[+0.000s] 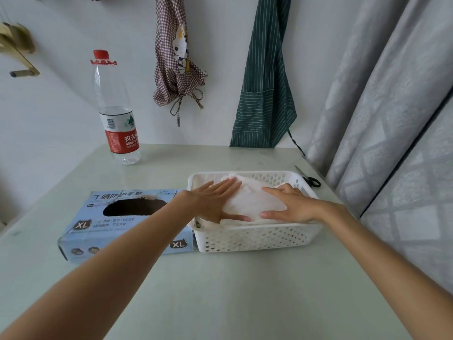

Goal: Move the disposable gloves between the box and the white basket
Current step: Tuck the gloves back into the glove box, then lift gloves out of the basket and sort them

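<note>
Both of your hands lie flat on the stack of white disposable gloves (255, 202) that fills the white basket (257, 238). Your left hand (214, 201) presses on the left part of the stack with its fingers straight and spread toward the far side, thumb along the near edge; your right hand (290, 206) rests on the right part, fingers extended and pointing left, thumb also stretched along the near edge. Neither hand curls around anything; both are released and simply pressing down. The gloves rise slightly above the rim of the perforated basket, which stands on the pale green table (220, 290). Touching the basket's left side lies the light blue glove box (103, 229), marked XL, with its torn oval opening facing up and looking dark inside. At the far left of the table, near the wall, stands a clear plastic water bottle (117, 114) with a red cap and red label. Behind the basket to the right lies a pair of black-handled scissors (309, 179). A checked apron (175, 60) and a green striped apron (266, 77) hang on the wall, and grey curtains (392, 106) fall at the right.
</note>
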A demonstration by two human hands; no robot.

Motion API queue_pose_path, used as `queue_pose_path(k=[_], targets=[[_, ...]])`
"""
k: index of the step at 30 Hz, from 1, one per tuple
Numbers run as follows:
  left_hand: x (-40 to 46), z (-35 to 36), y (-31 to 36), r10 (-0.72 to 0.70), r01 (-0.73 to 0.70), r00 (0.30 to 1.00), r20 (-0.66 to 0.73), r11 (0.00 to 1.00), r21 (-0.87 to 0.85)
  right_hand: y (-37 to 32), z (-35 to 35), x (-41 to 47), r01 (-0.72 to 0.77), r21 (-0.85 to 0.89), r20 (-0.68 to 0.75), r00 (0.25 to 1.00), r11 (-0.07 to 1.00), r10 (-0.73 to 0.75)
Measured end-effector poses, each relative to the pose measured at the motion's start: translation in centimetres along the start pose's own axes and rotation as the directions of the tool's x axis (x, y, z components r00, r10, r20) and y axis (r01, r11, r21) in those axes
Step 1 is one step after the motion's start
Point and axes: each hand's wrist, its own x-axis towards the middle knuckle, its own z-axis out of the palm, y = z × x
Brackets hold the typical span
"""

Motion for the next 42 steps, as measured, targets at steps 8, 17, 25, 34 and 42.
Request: queue_pose_path(k=[8, 17, 25, 34, 42], targets=[[0.6, 0.4, 0.2, -0.010, 0.009, 1.000, -0.011, 0.994, -0.107, 0.3, -0.3, 0.8, 0.013, 0.088, -0.018, 1.000, 0.996, -0.011], [-2.8, -1.0, -1.3, -0.045, 0.027, 0.994, -0.096, 0.983, -0.184, 0.4, -0.4, -0.8, -0.034, 0.129, -0.157, 0.986, 0.991, 0.055], [-11.2, -1.4, -7.3, -0.410, 0.216, 0.862, -0.298, 0.829, -0.515, -6.2, -4.0, -2.2, 0.053, 0.137, -0.396, 0.918, 0.989, 0.005], [-20.0, 2.0, -15.3, -0.516, 0.496, 0.840, 0.167, 0.606, -0.622, -20.9, -2.0, 2.3, 0.148, 0.221, -0.003, 0.989, 0.964, -0.151], [-19.4, 3.6, -16.1, -0.543, 0.501, 0.819, 0.186, 0.518, -0.693, -28.7, 1.2, 7.4, -0.160, 0.321, 0.510, 0.860, 0.933, -0.028]])
